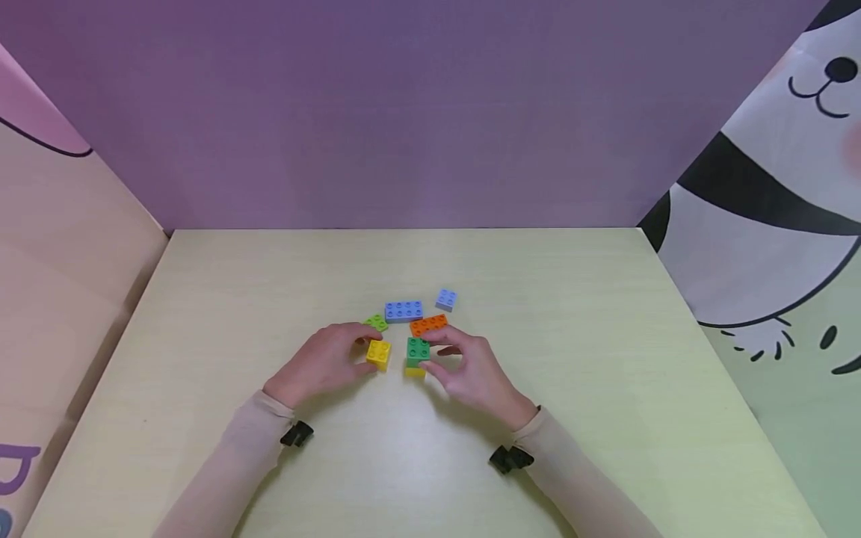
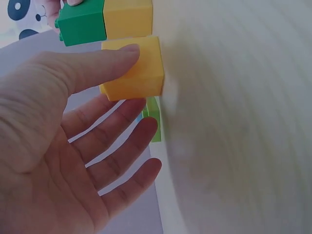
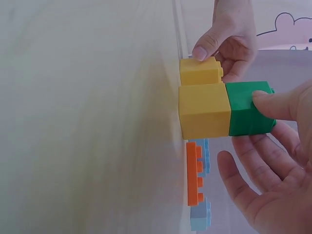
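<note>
On the table, my left hand pinches a yellow building brick between thumb and fingers. The left wrist view shows the thumb on one side of that brick, with the other fingers spread. To its right, my right hand holds a green brick by its sides. The green brick sits on top of a second yellow brick, forming a small stack. The stack stands beside the left hand's brick, and a narrow gap separates them in the head view.
Behind the hands lie a light green brick, a flat orange brick, a long blue brick and a small blue brick. A purple panel rises at the table's far edge.
</note>
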The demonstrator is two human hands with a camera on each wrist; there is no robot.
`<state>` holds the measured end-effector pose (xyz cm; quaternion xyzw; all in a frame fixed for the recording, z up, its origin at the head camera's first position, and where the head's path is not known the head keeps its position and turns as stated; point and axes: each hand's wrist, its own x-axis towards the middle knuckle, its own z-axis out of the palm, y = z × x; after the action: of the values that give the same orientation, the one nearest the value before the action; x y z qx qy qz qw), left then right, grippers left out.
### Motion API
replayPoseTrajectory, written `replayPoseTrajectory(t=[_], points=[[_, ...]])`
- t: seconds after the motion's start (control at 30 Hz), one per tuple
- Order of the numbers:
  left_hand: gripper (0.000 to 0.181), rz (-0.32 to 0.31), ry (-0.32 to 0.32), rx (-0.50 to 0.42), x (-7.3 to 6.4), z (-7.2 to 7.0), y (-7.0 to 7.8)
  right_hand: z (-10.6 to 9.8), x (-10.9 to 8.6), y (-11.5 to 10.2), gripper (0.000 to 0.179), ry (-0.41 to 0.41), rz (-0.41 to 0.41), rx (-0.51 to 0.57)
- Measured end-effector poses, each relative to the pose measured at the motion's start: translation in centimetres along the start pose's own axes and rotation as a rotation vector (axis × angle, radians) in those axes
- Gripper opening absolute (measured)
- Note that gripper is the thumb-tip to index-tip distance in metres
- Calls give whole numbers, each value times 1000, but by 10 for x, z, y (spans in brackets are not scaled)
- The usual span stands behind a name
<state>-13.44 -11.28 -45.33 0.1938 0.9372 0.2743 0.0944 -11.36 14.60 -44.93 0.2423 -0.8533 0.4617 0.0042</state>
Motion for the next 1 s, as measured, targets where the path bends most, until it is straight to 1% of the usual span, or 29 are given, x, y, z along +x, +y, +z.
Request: replayPoseTrajectory(t=[0.17, 0.4, 0.5, 0.73, 0.87, 1.0], points=[[45, -19, 0, -12, -1, -1, -4, 0, 1, 1, 33, 3, 18, 21], [45, -8, 6, -15, -1, -1, -7, 0, 1, 1, 34, 12, 31, 38], [44, -8, 11, -19, -1, -2, -8, 0, 1, 3, 34, 13, 55, 49], [44, 2, 34, -43, -5, -4, -6, 0, 1, 6, 34, 1, 141, 78], [45, 1, 54, -69, -8, -9, -4, 0, 1, 8, 34, -14, 165, 101], [44, 18, 84, -79, -10, -14, -2, 0, 1, 7, 33, -30, 172, 117]])
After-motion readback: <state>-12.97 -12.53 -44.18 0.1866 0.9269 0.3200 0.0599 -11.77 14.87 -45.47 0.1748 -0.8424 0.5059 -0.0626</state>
